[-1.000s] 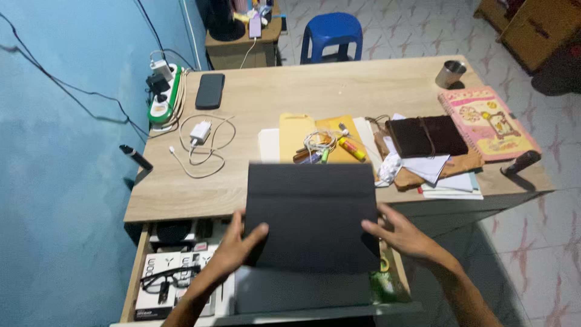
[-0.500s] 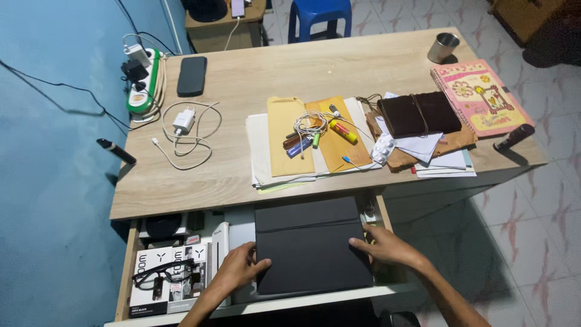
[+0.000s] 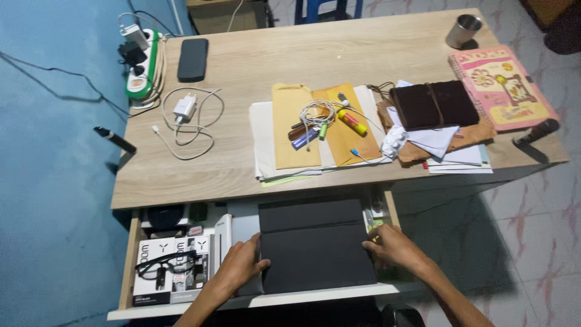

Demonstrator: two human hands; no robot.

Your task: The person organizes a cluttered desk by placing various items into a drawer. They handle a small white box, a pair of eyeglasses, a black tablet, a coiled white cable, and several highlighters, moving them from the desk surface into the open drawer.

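Observation:
A flat dark grey folio case lies inside the open drawer under the wooden desk. My left hand grips its left edge, thumb on top. My right hand holds its right edge. The case rests on a lighter grey flat item whose edge shows at the left.
In the drawer's left part lie black glasses on black-and-white boxes. On the desk: a power strip, a black phone, a white charger with cable, yellow envelopes with pens and earphones, a brown journal, a pink notebook, a metal cup.
The case came down from above the desk edge into the drawer and now lies flat there. Both hands went down with it and stay on its edges.

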